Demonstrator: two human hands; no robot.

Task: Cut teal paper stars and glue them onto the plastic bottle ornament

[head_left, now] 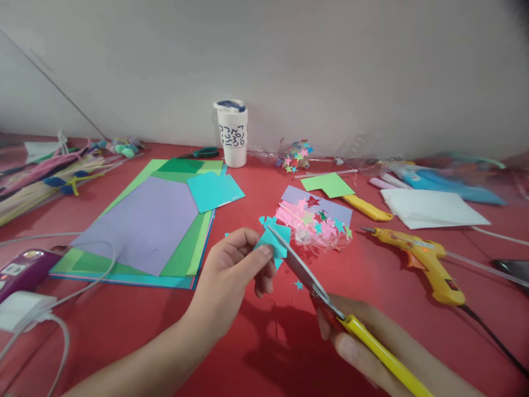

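Note:
Between thumb and fingers, my left hand (239, 264) pinches a small turquoise paper piece (270, 242) above the red table. My right hand (355, 342) grips yellow-handled scissors (316, 286), whose blades point up and left across the paper. Whether the blade edges are cutting into it I cannot tell. Small turquoise scraps show just behind the held piece. On the table below the blades lies a small blue star (298, 285). Beyond them, pink paper (295, 215) and several coloured stars rest on a lilac sheet (339, 209) with clear crinkled plastic.
Stacked coloured sheets (140, 226) lie at left, with a turquoise sheet (215, 190) on their edge. A white tumbler (233, 132) stands at the back. At right are a yellow glue gun (417, 253), its cord, a yellow cutter (367, 208) and white paper (433, 208). Cables cross the left side.

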